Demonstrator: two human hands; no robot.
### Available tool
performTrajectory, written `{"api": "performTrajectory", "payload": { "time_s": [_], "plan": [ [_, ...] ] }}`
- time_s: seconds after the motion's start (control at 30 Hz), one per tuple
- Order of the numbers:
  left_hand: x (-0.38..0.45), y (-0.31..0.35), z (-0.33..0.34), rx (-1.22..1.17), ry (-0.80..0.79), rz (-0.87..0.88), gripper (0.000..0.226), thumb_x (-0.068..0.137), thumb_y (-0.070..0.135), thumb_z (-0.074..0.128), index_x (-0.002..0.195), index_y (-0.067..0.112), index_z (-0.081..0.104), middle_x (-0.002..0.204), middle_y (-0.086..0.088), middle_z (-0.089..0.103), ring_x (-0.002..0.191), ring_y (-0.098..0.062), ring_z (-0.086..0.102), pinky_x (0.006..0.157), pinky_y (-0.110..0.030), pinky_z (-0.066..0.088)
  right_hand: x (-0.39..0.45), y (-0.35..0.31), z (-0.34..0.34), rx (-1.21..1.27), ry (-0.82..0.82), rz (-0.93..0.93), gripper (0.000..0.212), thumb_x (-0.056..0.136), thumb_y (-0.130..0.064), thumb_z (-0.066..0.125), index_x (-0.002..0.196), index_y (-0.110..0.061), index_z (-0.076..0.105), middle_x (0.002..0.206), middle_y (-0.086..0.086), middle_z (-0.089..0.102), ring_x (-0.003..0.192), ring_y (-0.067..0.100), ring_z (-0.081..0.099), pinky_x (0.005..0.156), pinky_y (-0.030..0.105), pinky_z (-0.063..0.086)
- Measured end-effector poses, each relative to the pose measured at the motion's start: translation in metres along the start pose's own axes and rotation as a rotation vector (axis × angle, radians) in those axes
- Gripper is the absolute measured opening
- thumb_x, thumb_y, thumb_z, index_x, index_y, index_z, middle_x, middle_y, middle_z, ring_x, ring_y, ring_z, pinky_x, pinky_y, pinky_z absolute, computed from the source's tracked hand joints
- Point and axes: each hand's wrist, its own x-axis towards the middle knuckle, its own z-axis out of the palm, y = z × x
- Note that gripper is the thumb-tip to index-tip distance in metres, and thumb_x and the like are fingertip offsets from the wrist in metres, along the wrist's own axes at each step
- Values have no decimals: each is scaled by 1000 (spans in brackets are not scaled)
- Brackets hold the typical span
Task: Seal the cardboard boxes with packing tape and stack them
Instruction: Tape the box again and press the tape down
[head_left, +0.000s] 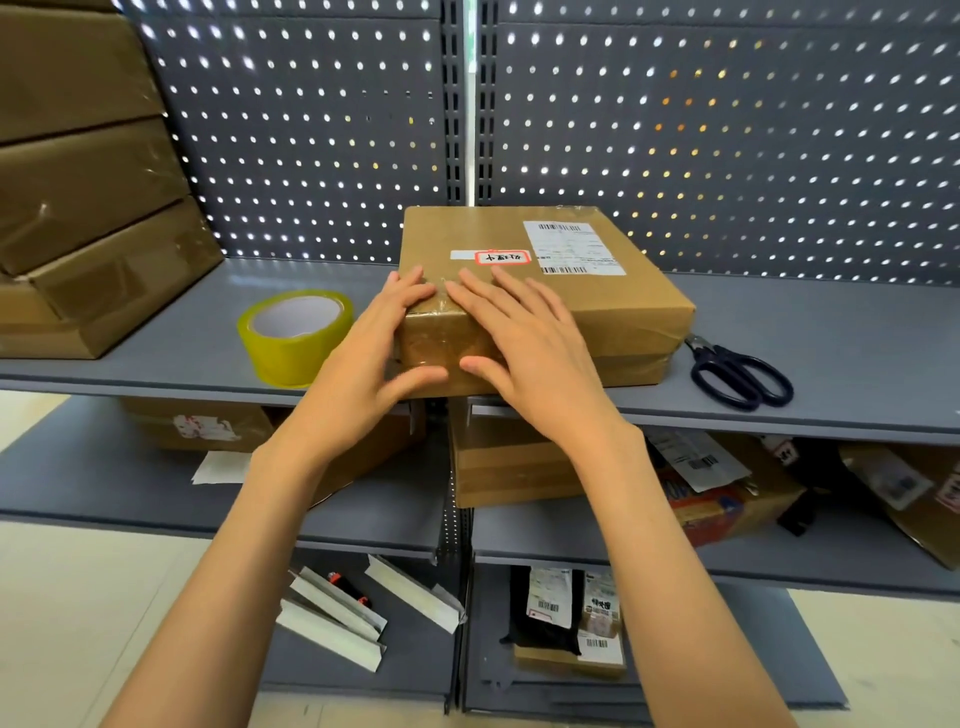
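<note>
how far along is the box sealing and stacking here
Done: tape already covers the near corner of the box, and the tape roll and scissors are set down. In hand: left hand and right hand press that tape flat. Left: moving it onto the stack of boxes.

A single head-worn wide-angle view looks forward and down, close to a grey shelf (831, 332) across mid-frame. Both forearms rise from the bottom edge; pegboard (727, 130) fills the top, lower shelves the bottom.
</note>
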Motion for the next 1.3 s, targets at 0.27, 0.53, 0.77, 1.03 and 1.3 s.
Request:
{"api": "performTrajectory", "payload": {
  "time_s": [0.27,0.53,0.77,1.03,1.3],
  "plan": [
    [2,4,16,-244,225,-91,44,89,23,61,131,17,51,149,3,40,142,-8,28,114,-27,27,0,-5,5,83,109,55,53,91,-32,60,140,-18,46,145,1,47,136,20,39,110,28,11],
    [0,6,7,-203,115,-81,68,75,37,69,136,23,44,153,7,32,140,-5,29,114,-35,31,-3,-4,-2,166,76,55,65,88,-36,65,145,-25,37,152,-2,35,145,16,20,116,26,-2],
    [19,13,27,336,247,173,49,93,40,48,134,12,53,143,-1,47,138,-26,34,113,-34,26,1,15,-20,113,35,243,46,104,-38,27,144,-19,40,151,-2,37,144,12,23,116,27,5],
    [23,1,23,307,283,239,47,86,41,60,122,11,64,126,2,62,119,-19,55,102,-31,39,-25,53,-18,-28,97,352,56,99,-39,20,141,-11,44,147,4,44,140,18,32,116,28,8],
    [21,22,37,-435,478,-372,81,69,45,67,141,20,41,134,9,47,118,-1,48,93,-8,42,-45,67,-25,710,413,889,67,96,-45,49,151,-19,21,155,-1,26,141,15,26,114,32,23]
  ]
}}
